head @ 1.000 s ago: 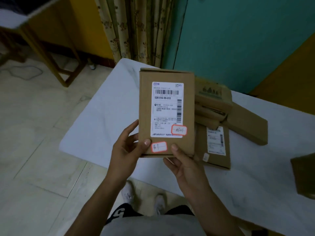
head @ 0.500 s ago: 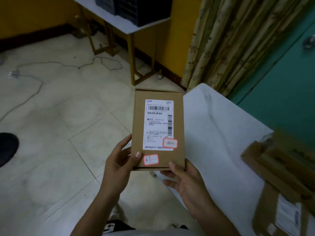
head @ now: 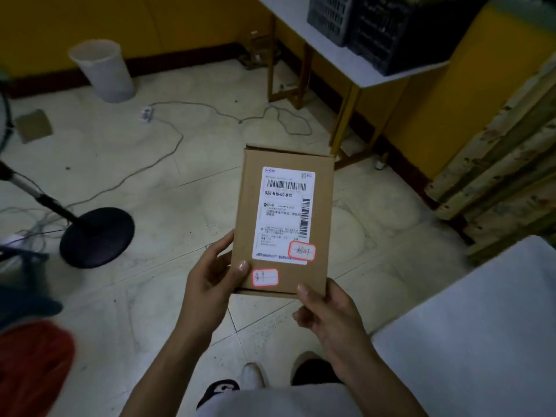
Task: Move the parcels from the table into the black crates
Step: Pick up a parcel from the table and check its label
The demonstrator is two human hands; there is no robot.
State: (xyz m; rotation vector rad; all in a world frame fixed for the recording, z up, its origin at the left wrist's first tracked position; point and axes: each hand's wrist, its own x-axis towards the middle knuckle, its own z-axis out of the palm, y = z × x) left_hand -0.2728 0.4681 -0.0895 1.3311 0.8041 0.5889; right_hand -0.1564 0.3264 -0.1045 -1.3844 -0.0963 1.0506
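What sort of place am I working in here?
Probably a room in a home used for makeshift parcel sorting: patterned curtain, pedestal fan base and waste bin on a tiled floor, black crates on a side table.

parcel [head: 285,221] held by left hand [head: 210,284] and right hand [head: 328,314] | black crates [head: 388,28] on far table [head: 355,70]

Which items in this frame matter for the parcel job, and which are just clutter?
Job: labelled parcel, held by left hand and right hand; black crate on the side table; white table.
Clutter: white bin, fan base, power strip, cardboard scrap, curtain.
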